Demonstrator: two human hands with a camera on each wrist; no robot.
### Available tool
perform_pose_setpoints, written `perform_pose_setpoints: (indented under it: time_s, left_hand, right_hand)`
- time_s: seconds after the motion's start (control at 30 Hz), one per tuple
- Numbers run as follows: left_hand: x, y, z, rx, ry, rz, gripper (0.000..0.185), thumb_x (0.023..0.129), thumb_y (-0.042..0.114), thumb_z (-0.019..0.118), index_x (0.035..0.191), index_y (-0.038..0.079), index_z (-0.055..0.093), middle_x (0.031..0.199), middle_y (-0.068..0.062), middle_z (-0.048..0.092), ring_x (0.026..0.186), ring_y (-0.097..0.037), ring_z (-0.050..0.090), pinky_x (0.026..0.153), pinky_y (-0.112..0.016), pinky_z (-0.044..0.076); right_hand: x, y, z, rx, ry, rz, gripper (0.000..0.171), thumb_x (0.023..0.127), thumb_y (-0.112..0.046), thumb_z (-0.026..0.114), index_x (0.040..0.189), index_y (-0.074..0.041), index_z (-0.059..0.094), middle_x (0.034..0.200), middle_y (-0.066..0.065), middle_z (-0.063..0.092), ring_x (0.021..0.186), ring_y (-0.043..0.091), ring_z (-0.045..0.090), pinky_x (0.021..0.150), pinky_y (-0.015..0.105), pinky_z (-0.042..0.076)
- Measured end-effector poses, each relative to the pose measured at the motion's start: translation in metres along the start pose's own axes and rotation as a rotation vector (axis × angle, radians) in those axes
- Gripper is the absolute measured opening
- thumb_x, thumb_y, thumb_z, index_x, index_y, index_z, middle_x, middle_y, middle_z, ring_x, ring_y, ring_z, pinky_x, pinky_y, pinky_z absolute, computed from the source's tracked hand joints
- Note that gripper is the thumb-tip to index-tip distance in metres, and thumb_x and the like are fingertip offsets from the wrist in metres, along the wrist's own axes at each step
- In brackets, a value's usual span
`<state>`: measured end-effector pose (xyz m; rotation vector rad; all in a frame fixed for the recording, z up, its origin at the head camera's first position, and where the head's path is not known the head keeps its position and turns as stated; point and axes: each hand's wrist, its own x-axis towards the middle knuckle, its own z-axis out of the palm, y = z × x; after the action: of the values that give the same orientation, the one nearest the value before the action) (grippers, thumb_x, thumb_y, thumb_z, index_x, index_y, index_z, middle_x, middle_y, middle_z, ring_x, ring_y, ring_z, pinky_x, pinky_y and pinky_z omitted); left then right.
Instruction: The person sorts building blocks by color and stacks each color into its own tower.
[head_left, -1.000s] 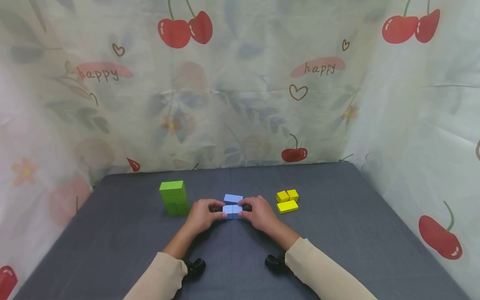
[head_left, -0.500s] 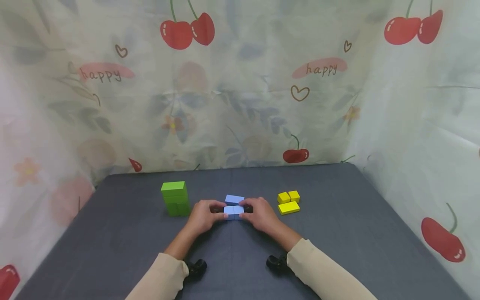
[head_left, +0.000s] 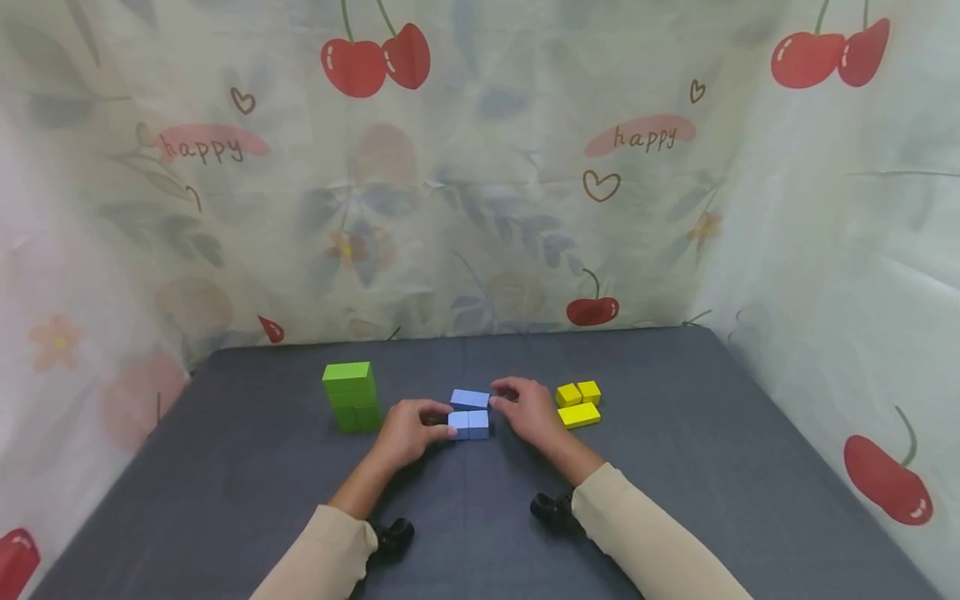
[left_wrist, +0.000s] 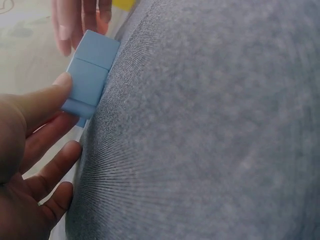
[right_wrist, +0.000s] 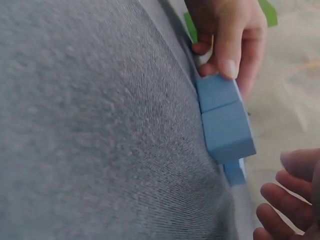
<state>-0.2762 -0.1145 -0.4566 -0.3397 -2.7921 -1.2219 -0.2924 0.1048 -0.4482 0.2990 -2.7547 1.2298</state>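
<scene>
Two light-blue cubes sit side by side on the table in the head view. My left hand (head_left: 405, 433) pinches the left blue cube (head_left: 458, 426) between thumb in front and a finger behind. The right blue cube (head_left: 478, 426) has no hand on it. Behind the pair lies a longer blue block (head_left: 470, 399), its right end close to the fingertips of my right hand (head_left: 531, 410). In the right wrist view, that hand's fingers (right_wrist: 282, 200) are spread and hold nothing. The left thumb (left_wrist: 52, 95) presses on the cube's face in the left wrist view.
Left of my hands stands a stack of green blocks (head_left: 351, 398). To the right lie a longer yellow block (head_left: 578, 415) and two small yellow blocks (head_left: 589, 392). A patterned curtain (head_left: 480, 217) rises behind the dark grey tabletop (head_left: 465, 517).
My right hand has let go of the right blue cube and moved back and to the right, toward the longer blue block's end. My left hand keeps its pinch in place.
</scene>
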Motion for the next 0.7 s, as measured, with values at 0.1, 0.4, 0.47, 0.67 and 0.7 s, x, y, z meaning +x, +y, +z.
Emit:
perform_pose_setpoints:
  time_s: [0.1, 0.4, 0.47, 0.67, 0.7]
  left_hand:
    - [0.0, -0.001, 0.0, -0.002, 0.007, 0.002, 0.03, 0.077, 0.023, 0.084, 0.105, 0.014, 0.077, 0.1, 0.0, 0.071, 0.084, -0.014, 0.062, 0.078, -0.038, 0.051]
    - [0.0, -0.001, 0.001, -0.009, 0.006, 0.013, 0.03, 0.077, 0.024, 0.084, 0.104, 0.014, 0.076, 0.098, 0.001, 0.072, 0.085, -0.014, 0.064, 0.077, -0.038, 0.052]
    - [0.0, 0.0, 0.0, -0.008, 0.004, 0.015, 0.03, 0.078, 0.024, 0.084, 0.105, 0.014, 0.076, 0.098, 0.001, 0.072, 0.085, -0.014, 0.064, 0.077, -0.038, 0.052]
    - [0.0, 0.001, -0.001, -0.009, -0.008, 0.01, 0.03, 0.078, 0.023, 0.083, 0.106, 0.013, 0.076, 0.1, 0.0, 0.071, 0.086, -0.015, 0.064, 0.078, -0.039, 0.052]
    - [0.0, 0.001, -0.002, -0.009, -0.01, 0.007, 0.03, 0.079, 0.023, 0.083, 0.106, 0.014, 0.076, 0.1, 0.0, 0.071, 0.086, -0.015, 0.063, 0.078, -0.039, 0.052]
  right_hand:
    - [0.004, 0.003, 0.003, 0.009, 0.004, 0.012, 0.026, 0.094, -0.017, 0.067, 0.119, -0.011, 0.069, 0.107, 0.003, 0.068, 0.097, 0.021, 0.061, 0.086, 0.038, 0.051]
    - [0.015, 0.009, 0.011, 0.013, -0.022, 0.019, 0.026, 0.091, -0.015, 0.07, 0.116, -0.007, 0.069, 0.106, 0.006, 0.068, 0.095, 0.023, 0.061, 0.088, 0.04, 0.051]
    - [0.018, 0.009, 0.012, 0.006, -0.031, 0.021, 0.027, 0.091, -0.016, 0.07, 0.116, -0.007, 0.069, 0.106, 0.006, 0.068, 0.095, 0.022, 0.061, 0.088, 0.04, 0.05]
    - [0.022, 0.006, 0.013, -0.063, -0.069, 0.021, 0.028, 0.088, -0.017, 0.074, 0.114, -0.008, 0.071, 0.107, 0.007, 0.067, 0.097, 0.023, 0.06, 0.09, 0.04, 0.049]
    - [0.022, 0.006, 0.013, -0.084, -0.075, 0.017, 0.028, 0.087, -0.016, 0.075, 0.114, -0.008, 0.071, 0.108, 0.007, 0.066, 0.098, 0.023, 0.059, 0.091, 0.04, 0.048]
